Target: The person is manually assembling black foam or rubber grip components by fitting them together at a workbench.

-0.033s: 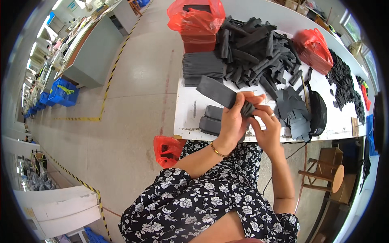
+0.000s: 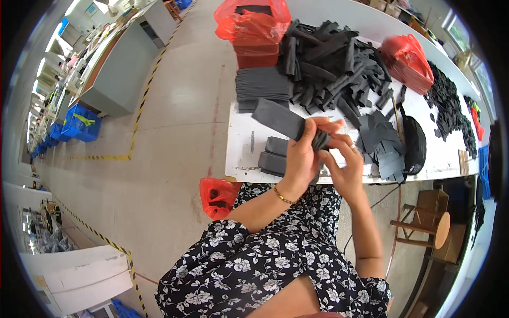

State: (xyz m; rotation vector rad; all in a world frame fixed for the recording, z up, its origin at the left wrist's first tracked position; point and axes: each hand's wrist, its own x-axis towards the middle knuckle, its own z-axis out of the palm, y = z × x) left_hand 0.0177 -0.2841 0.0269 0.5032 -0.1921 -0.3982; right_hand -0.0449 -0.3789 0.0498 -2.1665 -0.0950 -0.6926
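Observation:
A flat bundle of dark grey strips (image 2: 278, 119), which looks like cloth or thin foam, is held above the table's front edge. My left hand (image 2: 301, 161) wraps round its near end, with the thumb on top, and its flat far end points up and left. At the bunched near end, my right hand (image 2: 347, 167) has its thumb and fingers closed on the layers. Left of my hands lie short grey bundles (image 2: 273, 161) on the white table (image 2: 241, 140). Behind them is a neat stack of flat grey strips (image 2: 262, 87).
A heap of curled dark strips (image 2: 328, 66) covers the table's far middle. Red plastic bags (image 2: 257, 32) stand behind the stack, and another red bag (image 2: 411, 61) at far right. Loose flat pieces (image 2: 384, 143) lie beside a black pouch (image 2: 415, 140). A wooden stool (image 2: 441, 230) stands at right.
The whole view has shifted very slightly. Both hands keep nearly the same hold on the grey strips.

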